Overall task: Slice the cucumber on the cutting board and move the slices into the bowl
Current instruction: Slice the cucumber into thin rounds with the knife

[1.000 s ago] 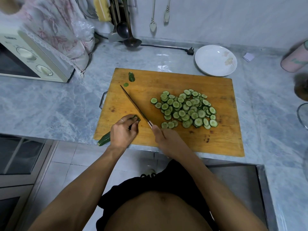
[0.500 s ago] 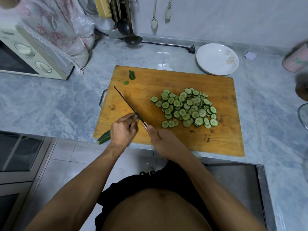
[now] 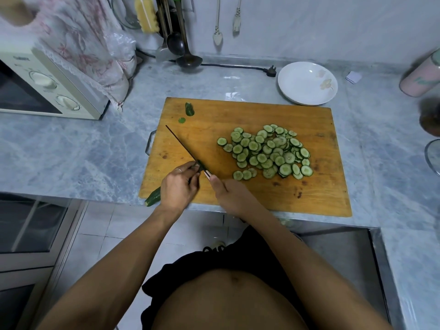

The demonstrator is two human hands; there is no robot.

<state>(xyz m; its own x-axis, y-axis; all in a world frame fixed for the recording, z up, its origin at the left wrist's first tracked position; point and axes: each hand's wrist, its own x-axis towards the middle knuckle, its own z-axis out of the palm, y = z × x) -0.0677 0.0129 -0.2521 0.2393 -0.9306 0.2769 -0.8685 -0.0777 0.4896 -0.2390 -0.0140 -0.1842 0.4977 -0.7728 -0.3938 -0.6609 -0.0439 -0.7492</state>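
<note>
Our left hand grips the cucumber at the board's near left corner while our right hand holds the knife against it, slices heaped mid-board, bowl just behind.

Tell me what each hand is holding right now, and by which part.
The right hand grips the knife by its handle. The left hand holds the cucumber near its cut end, fingers curled over it beside the blade.
</note>
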